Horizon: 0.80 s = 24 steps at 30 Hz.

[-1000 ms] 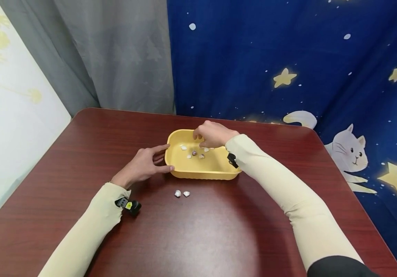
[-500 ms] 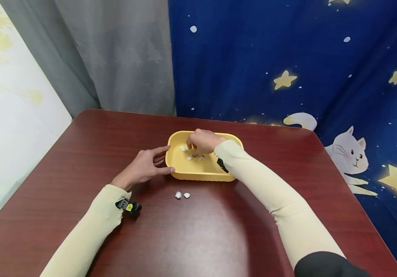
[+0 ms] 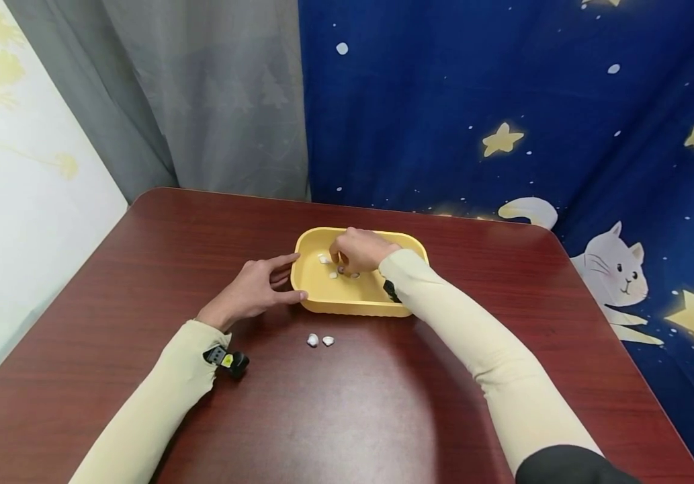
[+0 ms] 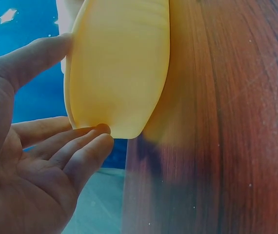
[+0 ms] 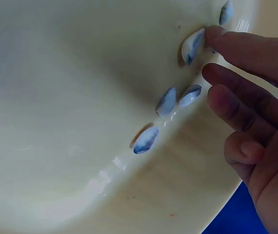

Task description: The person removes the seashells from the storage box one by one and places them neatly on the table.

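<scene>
A yellow tray (image 3: 355, 308) stands on the table. Across its left end rests my left hand (image 3: 252, 288); in the left wrist view the thumb (image 4: 36, 58) touches the rim and fairly straight fingers (image 4: 88, 156) touch the end wall. My right hand (image 3: 361, 250) reaches into the tray with bent, spread fingers. In the right wrist view a fingertip (image 5: 217, 33) of it touches a white-and-blue seashell (image 5: 192, 46), and another shell is partly hidden behind it. More seashells lie on the tray floor, one of them (image 5: 146, 140) lower left. Nothing is visibly pinched.
Two small seashells (image 3: 313, 340) lie on the dark red table (image 3: 359, 403) in front of the tray. Behind the table hang a grey curtain (image 3: 226, 101) and a blue curtain (image 3: 407, 101). A white wall (image 3: 26, 202) borders the left.
My right hand has moved left and lower into the tray, then shifted slightly right. The left hand stays at the tray's left end. The two shells on the table have not moved.
</scene>
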Tool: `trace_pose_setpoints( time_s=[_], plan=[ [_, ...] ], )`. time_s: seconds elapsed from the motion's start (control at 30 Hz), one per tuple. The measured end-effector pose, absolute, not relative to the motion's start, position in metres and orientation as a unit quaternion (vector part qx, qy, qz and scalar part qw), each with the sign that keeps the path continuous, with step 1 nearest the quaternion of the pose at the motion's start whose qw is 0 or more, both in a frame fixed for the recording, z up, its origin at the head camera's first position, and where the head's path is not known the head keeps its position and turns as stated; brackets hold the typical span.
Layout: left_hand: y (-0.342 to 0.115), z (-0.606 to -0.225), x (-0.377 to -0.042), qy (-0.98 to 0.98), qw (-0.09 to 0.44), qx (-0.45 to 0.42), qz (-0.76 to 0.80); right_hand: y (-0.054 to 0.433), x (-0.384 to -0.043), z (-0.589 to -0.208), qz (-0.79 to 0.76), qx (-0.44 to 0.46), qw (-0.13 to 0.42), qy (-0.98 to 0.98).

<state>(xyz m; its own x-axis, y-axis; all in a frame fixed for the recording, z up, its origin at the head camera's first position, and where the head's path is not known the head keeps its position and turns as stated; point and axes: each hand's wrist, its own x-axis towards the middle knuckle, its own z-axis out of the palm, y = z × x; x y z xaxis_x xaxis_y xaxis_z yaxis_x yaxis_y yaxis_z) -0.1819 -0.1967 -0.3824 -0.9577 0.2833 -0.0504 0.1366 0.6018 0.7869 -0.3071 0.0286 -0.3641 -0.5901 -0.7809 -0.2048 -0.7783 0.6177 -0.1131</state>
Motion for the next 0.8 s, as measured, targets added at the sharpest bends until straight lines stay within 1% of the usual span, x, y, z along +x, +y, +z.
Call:
trace_pose_setpoints(
  time_s=[0.3,0.6,0.8],
  plan=[
    [-0.196,-0.383,-0.182,0.886,0.085,0.125,0.438,0.029,-0.305,-0.368,-0.007,-0.452,0.104,0.886],
    [-0.196,-0.382,-0.181,0.891,0.087,0.119,0.43,0.029,-0.306,-0.362,-0.03,-0.441,0.128,0.888],
    [-0.198,-0.381,-0.18,0.896,0.096,0.103,0.421,0.029,-0.307,-0.351,-0.041,-0.449,0.11,0.886]
  ],
)
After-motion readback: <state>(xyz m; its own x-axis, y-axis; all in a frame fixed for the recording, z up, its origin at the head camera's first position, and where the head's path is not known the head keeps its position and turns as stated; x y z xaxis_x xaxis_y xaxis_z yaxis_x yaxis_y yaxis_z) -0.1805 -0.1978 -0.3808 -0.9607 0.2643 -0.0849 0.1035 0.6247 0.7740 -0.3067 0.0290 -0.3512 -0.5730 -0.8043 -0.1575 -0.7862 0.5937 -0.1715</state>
